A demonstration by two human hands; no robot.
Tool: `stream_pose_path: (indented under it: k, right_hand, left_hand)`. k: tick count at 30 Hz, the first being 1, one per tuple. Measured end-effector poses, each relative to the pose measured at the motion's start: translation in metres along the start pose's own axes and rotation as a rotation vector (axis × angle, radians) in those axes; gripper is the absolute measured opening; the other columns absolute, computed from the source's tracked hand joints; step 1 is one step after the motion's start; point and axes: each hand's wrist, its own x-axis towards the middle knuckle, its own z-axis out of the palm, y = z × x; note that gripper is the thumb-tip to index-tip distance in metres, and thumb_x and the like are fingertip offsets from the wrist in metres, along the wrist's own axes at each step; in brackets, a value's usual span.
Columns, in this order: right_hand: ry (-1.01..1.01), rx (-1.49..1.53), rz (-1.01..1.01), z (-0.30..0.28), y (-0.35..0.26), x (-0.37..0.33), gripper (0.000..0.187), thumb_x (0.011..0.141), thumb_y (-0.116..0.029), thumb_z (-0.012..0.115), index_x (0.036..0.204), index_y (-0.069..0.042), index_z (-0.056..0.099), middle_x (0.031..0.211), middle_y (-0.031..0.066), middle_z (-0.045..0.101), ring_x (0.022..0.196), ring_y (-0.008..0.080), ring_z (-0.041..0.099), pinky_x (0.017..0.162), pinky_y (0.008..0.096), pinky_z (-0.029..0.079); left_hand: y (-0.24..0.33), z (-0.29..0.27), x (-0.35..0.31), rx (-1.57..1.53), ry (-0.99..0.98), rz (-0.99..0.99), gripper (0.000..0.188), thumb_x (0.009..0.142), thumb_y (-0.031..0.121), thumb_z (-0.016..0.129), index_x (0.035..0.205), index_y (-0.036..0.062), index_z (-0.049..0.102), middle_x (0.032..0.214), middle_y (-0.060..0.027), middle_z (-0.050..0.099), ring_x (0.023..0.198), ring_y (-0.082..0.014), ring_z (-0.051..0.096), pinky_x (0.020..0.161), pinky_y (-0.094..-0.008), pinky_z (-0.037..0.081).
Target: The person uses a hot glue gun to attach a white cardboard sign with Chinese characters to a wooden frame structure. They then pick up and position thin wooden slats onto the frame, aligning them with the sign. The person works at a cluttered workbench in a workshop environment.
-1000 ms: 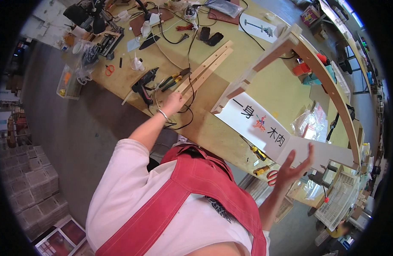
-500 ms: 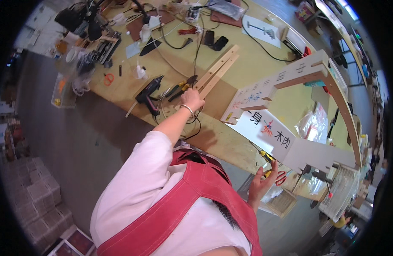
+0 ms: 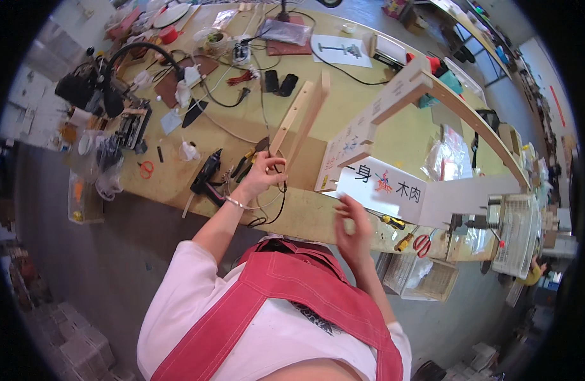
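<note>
My left hand (image 3: 260, 176), a bangle at its wrist, is closed on the near end of a wooden strip (image 3: 309, 124), its far end tilted up off the table. Beside it lies a second wooden strip (image 3: 292, 117) with holes. Pliers (image 3: 246, 164) and a black hot glue gun (image 3: 208, 174) lie just left of that hand. My right hand (image 3: 356, 233), slightly blurred, hovers off the table's front edge with fingers apart and nothing in them. In front of it stands a printed wooden frame (image 3: 343, 147) with a curved arm and white printed panels (image 3: 384, 187).
Yellow-handled screwdrivers (image 3: 393, 222) and red-handled scissors (image 3: 422, 245) lie at the front edge, near a clamp (image 3: 476, 223). Orange scissors (image 3: 145, 169) and a black lamp (image 3: 112, 95) are at left. Cables (image 3: 232, 105) cross the worktable (image 3: 241, 127). A clear-bagged bundle (image 3: 446, 159) lies behind the panels.
My left hand has raised one wooden strip at its far end, apart from the other. The right hand has moved left and up, away from the screwdrivers. The view has shifted.
</note>
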Motion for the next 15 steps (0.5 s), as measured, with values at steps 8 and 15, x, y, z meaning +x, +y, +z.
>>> stream_pose_path:
  k: [8,15]
  right_hand:
    - [0.110,0.365,0.155,0.072,-0.009,0.055,0.036,0.101,-0.008,0.057,0.135,0.001,0.050,0.132,0.0165,0.063,0.115,0.0234,0.064,0.084,0.0330,0.056]
    - [0.496,0.727,0.183,-0.040,-0.051,0.029,0.030,0.105,-0.009,0.048,0.133,0.000,0.051,0.132,0.0183,0.062,0.112,0.0261,0.067,0.081,0.0361,0.064]
  left_hand:
    - [0.026,0.024,-0.032,0.244,0.081,0.282,0.055,0.077,0.016,0.085,0.128,0.0130,0.066,0.129,-0.0074,0.046,0.112,-0.0225,0.050,0.093,-0.0329,0.047]
    - [-0.042,-0.022,-0.046,0.245,0.253,-0.111,0.069,0.092,0.017,0.070,0.151,0.0022,0.037,0.132,-0.0213,0.053,0.101,-0.0212,0.064,0.086,-0.0342,0.054]
